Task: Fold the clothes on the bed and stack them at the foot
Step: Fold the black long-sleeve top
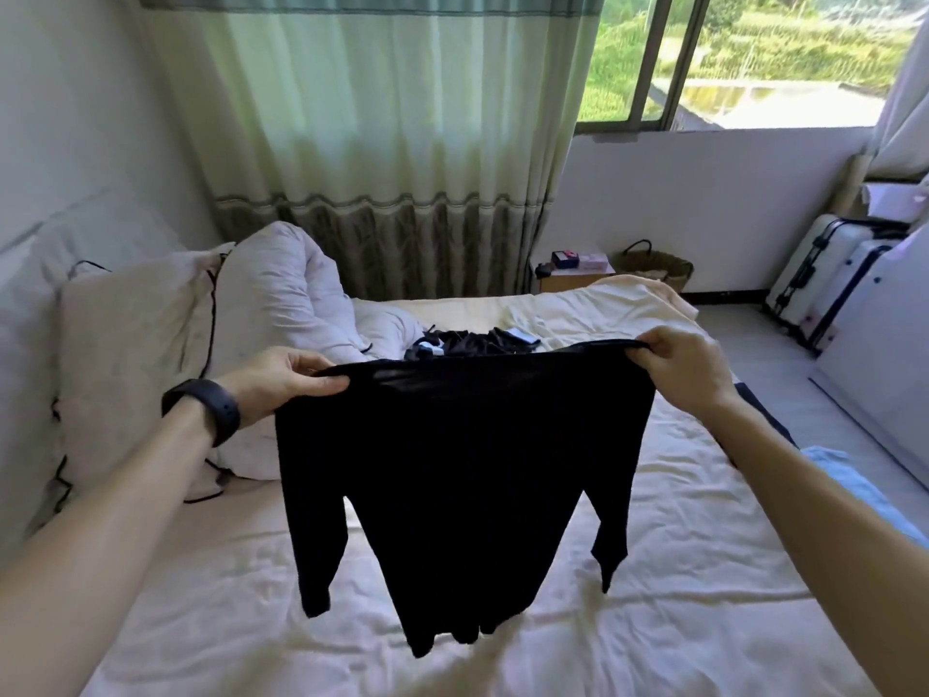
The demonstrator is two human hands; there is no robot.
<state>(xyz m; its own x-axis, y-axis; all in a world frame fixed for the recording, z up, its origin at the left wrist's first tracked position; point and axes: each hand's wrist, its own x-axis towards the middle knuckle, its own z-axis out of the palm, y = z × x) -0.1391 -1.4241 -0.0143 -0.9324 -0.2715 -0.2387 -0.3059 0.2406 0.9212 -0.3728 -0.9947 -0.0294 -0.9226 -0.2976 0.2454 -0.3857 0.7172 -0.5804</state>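
A black long-sleeved garment [462, 475] hangs in the air above the bed [678, 570], stretched wide along its top edge with both sleeves dangling. My left hand [286, 377] pinches its top left corner and my right hand [678, 364] grips its top right corner. Behind it on the bed lies a dark crumpled garment with white bits [467, 342], and a cream garment [603, 304] is spread at the far side. A light blue cloth [849, 485] lies at the bed's right edge.
A pillow with black piping [130, 364] and a bunched white duvet [296, 299] sit at the left. Beyond the bed are a curtain [392, 143], a small bedside table [568, 274], a woven basket [658, 266] and white suitcases [824, 279] at the right wall.
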